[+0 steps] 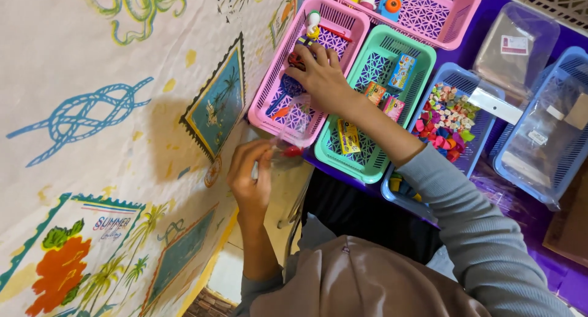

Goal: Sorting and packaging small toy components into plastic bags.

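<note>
- Your right hand (321, 78) is inside the pink basket (269, 84), up at about 12 o'clock in the view.
- Its grip is curled down onto small toys (296, 61) in that basket. You cannot tell if it is pinching one.
- Your left hand (251, 176) is lower, at about 7 o'clock from the right hand, just by the basket's near edge.
- Its grip is pressed together on a clear little bag (293, 128) with something red (293, 151) in it.
- A green basket (422, 69) sits right next to the pink one, at 3 o'clock from it, with small packs (348, 136) inside.
- A blue basket (474, 145) comes next, full of tiny bright bits (447, 116).
- A cloth (110, 139) with palm trees and rope knots covers the left side.
</note>
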